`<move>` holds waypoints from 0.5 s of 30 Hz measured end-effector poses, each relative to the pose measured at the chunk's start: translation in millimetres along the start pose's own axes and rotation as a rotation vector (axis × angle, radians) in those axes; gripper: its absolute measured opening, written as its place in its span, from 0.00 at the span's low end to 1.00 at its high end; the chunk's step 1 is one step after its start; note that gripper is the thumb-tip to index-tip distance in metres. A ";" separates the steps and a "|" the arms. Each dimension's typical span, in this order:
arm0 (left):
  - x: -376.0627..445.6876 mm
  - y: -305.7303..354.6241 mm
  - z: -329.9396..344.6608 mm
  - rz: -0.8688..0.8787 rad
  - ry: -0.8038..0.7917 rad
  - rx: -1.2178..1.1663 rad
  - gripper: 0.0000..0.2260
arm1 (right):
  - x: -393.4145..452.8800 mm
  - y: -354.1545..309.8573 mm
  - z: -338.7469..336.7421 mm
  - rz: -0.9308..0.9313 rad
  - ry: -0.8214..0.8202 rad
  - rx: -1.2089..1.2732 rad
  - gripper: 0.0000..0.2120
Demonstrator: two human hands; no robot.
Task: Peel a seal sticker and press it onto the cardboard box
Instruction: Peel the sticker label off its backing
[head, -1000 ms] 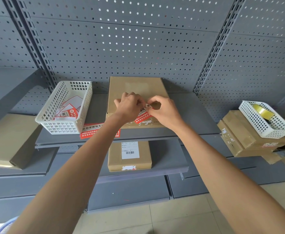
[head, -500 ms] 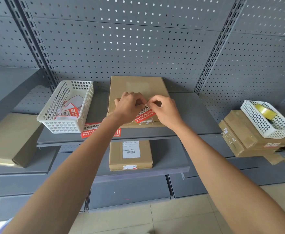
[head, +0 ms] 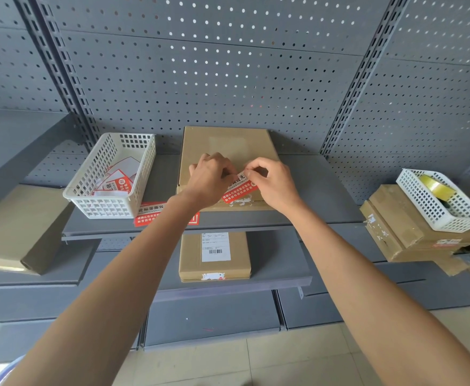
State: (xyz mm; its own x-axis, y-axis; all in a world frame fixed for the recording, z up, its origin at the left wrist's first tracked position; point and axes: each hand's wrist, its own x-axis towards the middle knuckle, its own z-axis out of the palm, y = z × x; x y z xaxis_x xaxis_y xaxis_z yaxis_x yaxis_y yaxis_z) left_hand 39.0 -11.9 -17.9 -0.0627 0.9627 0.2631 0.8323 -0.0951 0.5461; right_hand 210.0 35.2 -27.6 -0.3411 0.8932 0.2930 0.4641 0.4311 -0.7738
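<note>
Both hands (head: 210,176) (head: 274,185) pinch glossy red-white seal sticker (head: 239,190) over flat cardboard box (head: 228,143).

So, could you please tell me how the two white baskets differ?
The left basket sits directly on the shelf and holds red-and-white stickers; the right basket rests tilted on stacked cardboard boxes and holds a yellowish tape roll. Both are white, perforated plastic.

**One head-worn view, facing the shelving**

A single wide-angle camera sits on the person's head, looking forward and slightly down along both forearms. It faces a grey pegboard wall (head: 228,79) square on — the metal shelf (head: 312,196) lies at arm's reach, lower shelves and floor tiles (head: 298,363) fill the bottom. Straight uprights bow outward near the edges.
</note>
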 end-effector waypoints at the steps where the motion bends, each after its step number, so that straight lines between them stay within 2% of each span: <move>1: -0.2 0.2 -0.1 -0.002 0.002 0.002 0.06 | 0.1 -0.1 -0.1 0.001 -0.001 0.005 0.05; 15: 2.6 -0.5 2.5 -0.011 -0.025 0.004 0.08 | 1.8 1.4 -0.1 0.045 0.009 -0.004 0.06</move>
State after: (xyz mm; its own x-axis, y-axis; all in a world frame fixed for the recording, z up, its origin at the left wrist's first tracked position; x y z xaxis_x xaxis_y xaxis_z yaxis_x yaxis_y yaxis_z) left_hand 39.7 -8.7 -19.5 -0.0585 0.9697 0.2370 0.8338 -0.0831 0.5457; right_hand 210.1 37.4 -28.1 -0.3122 0.9130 0.2628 0.4819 0.3905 -0.7844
